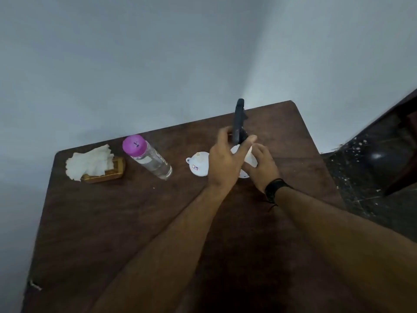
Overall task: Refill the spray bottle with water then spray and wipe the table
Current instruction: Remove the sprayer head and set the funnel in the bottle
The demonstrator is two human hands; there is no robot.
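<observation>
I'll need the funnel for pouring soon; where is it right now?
In the head view the white funnel sits on the table, just left of the left hand, with the water bottle further left.

The table (126, 218) is dark brown wood with a smooth, dull finish. Near its far left corner, white paper tissues (89, 162), soft and crinkled, sit in a yellowish wooden holder (112, 172). Beside them the water bottle (153, 162) is clear glossy plastic with a matt purple cap (134, 144). The funnel (199, 166) is smooth white plastic. The spray bottle's body (251, 158) looks white plastic, its trigger head (238, 120) matt black plastic. A black wristband (275, 189) looks matt. The wall (158, 64) is flat, matt paint; the floor (370, 168) is dark, glossy speckled stone.
</observation>
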